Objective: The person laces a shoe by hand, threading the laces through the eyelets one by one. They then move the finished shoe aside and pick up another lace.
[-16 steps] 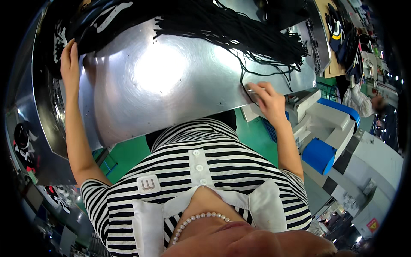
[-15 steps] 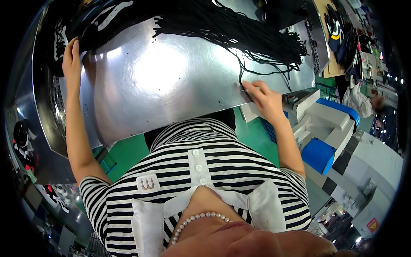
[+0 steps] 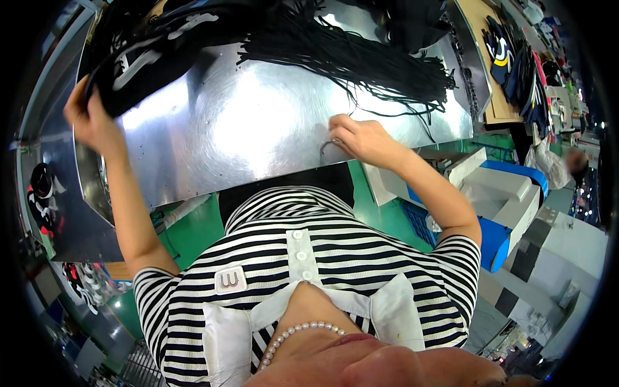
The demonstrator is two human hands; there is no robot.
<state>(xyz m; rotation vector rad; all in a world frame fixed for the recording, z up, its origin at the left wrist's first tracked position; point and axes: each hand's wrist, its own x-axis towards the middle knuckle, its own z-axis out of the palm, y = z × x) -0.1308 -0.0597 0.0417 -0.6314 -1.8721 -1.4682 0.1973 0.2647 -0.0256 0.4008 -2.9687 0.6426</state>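
At the table's left side my left hand point(image 3: 97, 126) is closed on the edge of a black fabric piece point(image 3: 151, 80) with white-grey markings, the thumb on the near side and some fingers hidden. My right hand point(image 3: 367, 142) is over the middle right of the table, its fingers pinched on a thin black cord point(image 3: 324, 147). A short curved end of the cord shows below the fingertips. Beyond the right hand lies a thick bundle of black cords point(image 3: 348, 58), with loose strands hanging toward me.
The shiny metal table point(image 3: 200, 148) has its front edge close to my body. More dark material point(image 3: 416, 22) lies at the back right. Past the right edge are a board with dark printed pieces point(image 3: 503, 61) and a white and blue machine point(image 3: 503, 187). The floor point(image 3: 377, 200) is green.
My left hand has closed on the black fabric piece and moved toward me with its edge lifted. My right hand has moved left, drawing the cord away from the bundle.
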